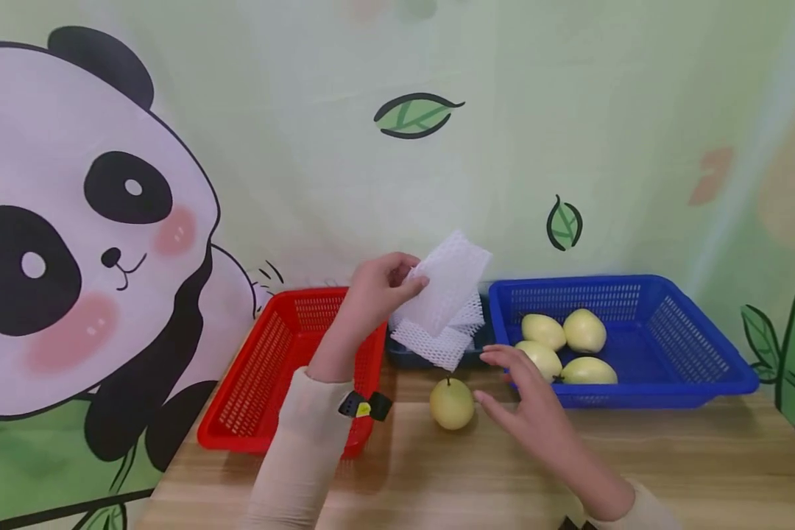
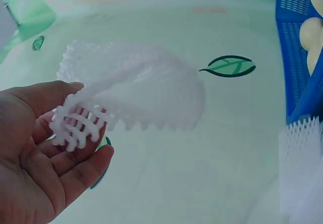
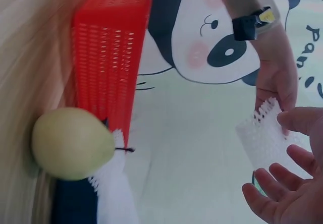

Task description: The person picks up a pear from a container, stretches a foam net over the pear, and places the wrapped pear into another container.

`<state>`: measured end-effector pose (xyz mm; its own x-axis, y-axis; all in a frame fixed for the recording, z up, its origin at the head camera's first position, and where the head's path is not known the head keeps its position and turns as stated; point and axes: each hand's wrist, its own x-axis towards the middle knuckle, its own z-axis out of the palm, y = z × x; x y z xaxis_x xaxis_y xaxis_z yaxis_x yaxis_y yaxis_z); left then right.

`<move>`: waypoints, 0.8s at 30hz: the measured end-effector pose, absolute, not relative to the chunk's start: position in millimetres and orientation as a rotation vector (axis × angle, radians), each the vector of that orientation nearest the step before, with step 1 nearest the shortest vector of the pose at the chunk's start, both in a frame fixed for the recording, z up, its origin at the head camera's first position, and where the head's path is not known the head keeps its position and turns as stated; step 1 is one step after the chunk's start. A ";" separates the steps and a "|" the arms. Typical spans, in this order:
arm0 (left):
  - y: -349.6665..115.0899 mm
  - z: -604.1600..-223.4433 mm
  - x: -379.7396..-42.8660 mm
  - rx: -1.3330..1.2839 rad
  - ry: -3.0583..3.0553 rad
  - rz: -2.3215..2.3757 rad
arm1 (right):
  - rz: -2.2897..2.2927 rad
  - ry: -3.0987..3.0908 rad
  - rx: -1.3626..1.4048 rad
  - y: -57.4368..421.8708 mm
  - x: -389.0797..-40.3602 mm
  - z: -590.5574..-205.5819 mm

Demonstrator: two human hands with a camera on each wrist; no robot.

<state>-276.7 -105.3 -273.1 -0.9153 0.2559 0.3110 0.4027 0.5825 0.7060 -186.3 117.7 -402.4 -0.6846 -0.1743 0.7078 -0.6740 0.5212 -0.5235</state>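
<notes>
My left hand (image 1: 384, 291) pinches one end of a white foam fruit net (image 1: 452, 276), raised above the small dark basket. In the left wrist view the foam net (image 2: 146, 88) is flat, its end opening slightly beside the thumb and fingers. A yellow-green pear (image 1: 452, 404) stands upright on the wooden table, stem up. To its right, my right hand (image 1: 526, 394) is held with fingers spread and nothing in them, thumb tip close to the pear. The right wrist view shows the right hand's loosely bent fingers (image 3: 290, 171) overlapping the foam net.
More foam nets (image 1: 437, 342) lie in the dark basket (image 1: 407, 359) behind the pear. A red basket (image 1: 238, 397) is on the left. On the right, a blue basket (image 1: 676, 353) holds several pears (image 1: 584, 331). A panda-printed backdrop (image 1: 291, 147) rises behind the table (image 1: 411, 478).
</notes>
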 end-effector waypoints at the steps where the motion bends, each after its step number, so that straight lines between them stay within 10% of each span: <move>1: -104.8 -276.6 -274.6 -0.540 -2.608 -1.268 | 1.110 -2.168 0.688 115.8 -187.8 -399.7; 24: -75.9 -351.3 -244.6 -0.342 -2.444 -1.687 | 0.638 -2.054 0.660 89.8 -215.8 -408.6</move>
<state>-244.6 -75.9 -351.3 -0.9624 0.1001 0.2526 0.2717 0.3408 0.9000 -215.8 89.8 -408.6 -0.4876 -0.2157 0.8460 -0.6568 0.7290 -0.1927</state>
